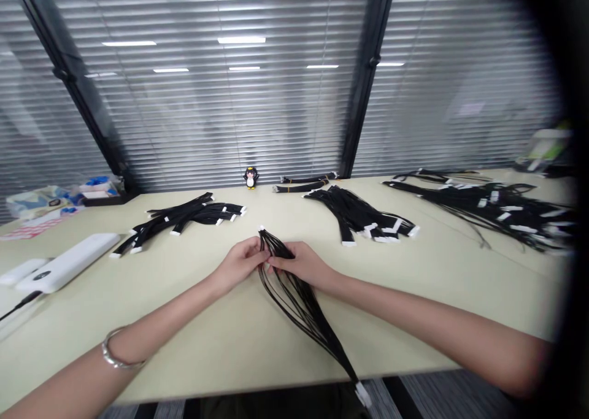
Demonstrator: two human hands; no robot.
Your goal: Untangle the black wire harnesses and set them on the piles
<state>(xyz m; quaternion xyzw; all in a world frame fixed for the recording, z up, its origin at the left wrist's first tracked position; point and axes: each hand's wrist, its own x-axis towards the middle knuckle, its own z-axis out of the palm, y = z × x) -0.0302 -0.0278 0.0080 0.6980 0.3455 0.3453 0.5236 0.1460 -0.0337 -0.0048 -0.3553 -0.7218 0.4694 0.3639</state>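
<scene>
Between both hands I hold a black multi-wire cable (317,315) with white connectors at its ends. My left hand (243,262) pinches the wires near the far connector, thumb and fingers closed. Close beside it, my right hand (299,262) grips the same wires, its thumb almost meeting the left one. Below the hands the strands fan apart, then gather toward a white connector (362,394) that hangs past the table's front edge. The far connector (262,228) pokes out just beyond my fingers.
Black cable piles lie on the table (184,339): a left pile (184,216), a middle pile (359,213) and a right pile (497,207). Tied bundles (304,183) and a penguin figure (251,178) stand at the back. A white power bank (69,262) is at left.
</scene>
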